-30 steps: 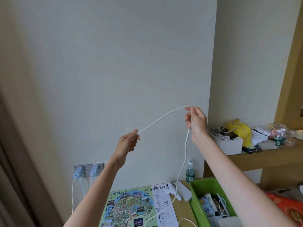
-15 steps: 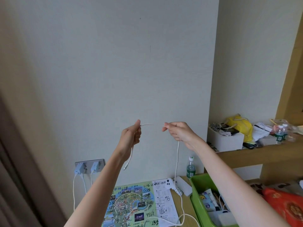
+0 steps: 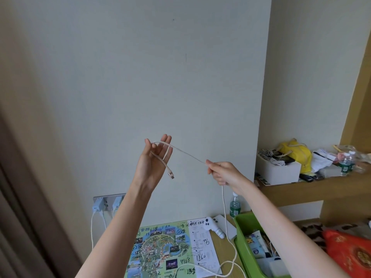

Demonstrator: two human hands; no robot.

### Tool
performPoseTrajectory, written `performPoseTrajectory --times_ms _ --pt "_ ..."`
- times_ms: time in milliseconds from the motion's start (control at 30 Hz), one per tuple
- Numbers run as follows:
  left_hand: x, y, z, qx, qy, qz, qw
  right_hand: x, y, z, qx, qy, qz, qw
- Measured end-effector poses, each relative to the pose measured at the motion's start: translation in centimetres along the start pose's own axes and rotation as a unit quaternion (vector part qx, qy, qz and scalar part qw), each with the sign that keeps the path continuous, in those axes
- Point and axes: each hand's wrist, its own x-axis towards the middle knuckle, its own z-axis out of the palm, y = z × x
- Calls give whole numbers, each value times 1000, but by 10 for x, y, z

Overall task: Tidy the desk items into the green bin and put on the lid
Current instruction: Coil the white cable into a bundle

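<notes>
Our left hand, fingers spread, has the white cable looped over it; our right hand pinches the cable above the green bin

**Both hands raised, a cable strung between them**

Both bare forearms rise from the lower edge of the view, held up in front of the wall. The left hand is open, palm turned towards the camera, fingers extended upward and slightly spread, thumb standing apart on its own side. A white cable loops round those fingers and hangs down across the palm, its plug end dangling below the fingertips near the heel of the hand. The right hand sits lower, curled into a loose fist, knuckles up, thumb and forefinger pinching the cable at the fingertips; the rest of it drops beneath the fist.
</notes>
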Motion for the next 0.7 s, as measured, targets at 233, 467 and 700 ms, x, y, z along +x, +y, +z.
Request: performPoseTrajectory --times_ms 233,467,700 --pt "-1 10 -8 -19 29 8 999 -3 23 -8 83 -1 78 993" --pt "-8 -7 -10 228 36 19 973 -3 19 -2 65 9 -33 997" --pt "-14 -14 3 473 -35 19 880 1 -32 16 -43 7 -168 985"
